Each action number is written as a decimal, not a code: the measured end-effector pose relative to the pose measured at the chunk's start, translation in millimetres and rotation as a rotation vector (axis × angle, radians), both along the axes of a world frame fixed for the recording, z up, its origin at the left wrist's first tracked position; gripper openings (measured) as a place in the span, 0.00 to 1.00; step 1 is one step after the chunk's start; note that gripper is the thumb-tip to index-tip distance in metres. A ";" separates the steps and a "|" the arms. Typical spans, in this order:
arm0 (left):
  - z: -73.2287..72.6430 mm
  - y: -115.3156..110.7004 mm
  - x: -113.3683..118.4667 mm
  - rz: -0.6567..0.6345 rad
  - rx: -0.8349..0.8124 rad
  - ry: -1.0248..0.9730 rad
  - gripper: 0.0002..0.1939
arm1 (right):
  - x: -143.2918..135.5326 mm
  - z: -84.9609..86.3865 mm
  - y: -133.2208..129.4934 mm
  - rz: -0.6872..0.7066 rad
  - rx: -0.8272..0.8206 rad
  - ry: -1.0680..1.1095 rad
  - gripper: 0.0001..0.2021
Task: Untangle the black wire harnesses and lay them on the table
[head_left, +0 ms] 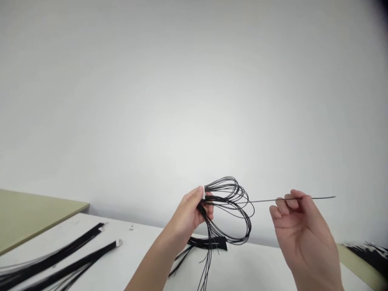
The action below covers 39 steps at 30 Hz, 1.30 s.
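Bundle (218, 198) at 5 o'clock in view, gripped by the left hand (190, 210), one wire (263, 200) running toward 3 o'clock into the right hand's (300, 230) thumb-and-finger pinch, best kept straight and gently taut, loops (249, 228) unsnagged; bench (145, 242) below, other bundles (87, 258) at 8 o'clock.

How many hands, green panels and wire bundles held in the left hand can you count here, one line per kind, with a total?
Hands: 2 (left hand, right hand)
Green panels: 2 (left panel, right panel)
Held black wire bundle: 1
Total: 5
Left out: black wires on the white table, overlapping too much to count.
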<state>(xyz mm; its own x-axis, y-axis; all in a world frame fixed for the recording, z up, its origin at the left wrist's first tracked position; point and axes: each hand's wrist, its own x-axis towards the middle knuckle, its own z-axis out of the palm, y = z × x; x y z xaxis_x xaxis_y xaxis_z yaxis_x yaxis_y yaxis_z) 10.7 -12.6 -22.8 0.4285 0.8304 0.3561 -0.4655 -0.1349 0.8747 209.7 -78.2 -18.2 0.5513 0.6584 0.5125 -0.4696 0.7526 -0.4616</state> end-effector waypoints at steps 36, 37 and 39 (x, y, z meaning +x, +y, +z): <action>12.9 8.7 14.7 0.042 0.043 0.287 0.20 | -25.4 -0.8 19.2 -0.662 -0.181 -1.085 0.08; 13.2 8.5 15.3 0.042 0.043 0.283 0.20 | -25.7 -1.3 20.1 -0.663 -0.176 -1.086 0.08; 13.5 8.3 16.1 0.047 0.039 0.276 0.20 | -25.7 -2.3 21.5 -0.668 -0.168 -1.092 0.08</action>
<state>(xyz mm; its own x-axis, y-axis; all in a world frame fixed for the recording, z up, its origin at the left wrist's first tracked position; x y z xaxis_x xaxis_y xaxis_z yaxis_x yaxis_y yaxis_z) 26.8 -4.3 -9.3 0.4747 0.8398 0.2635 -0.2028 -0.1870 0.9612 184.0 -56.6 -20.5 0.1475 0.5189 0.8420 0.6516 0.5895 -0.4774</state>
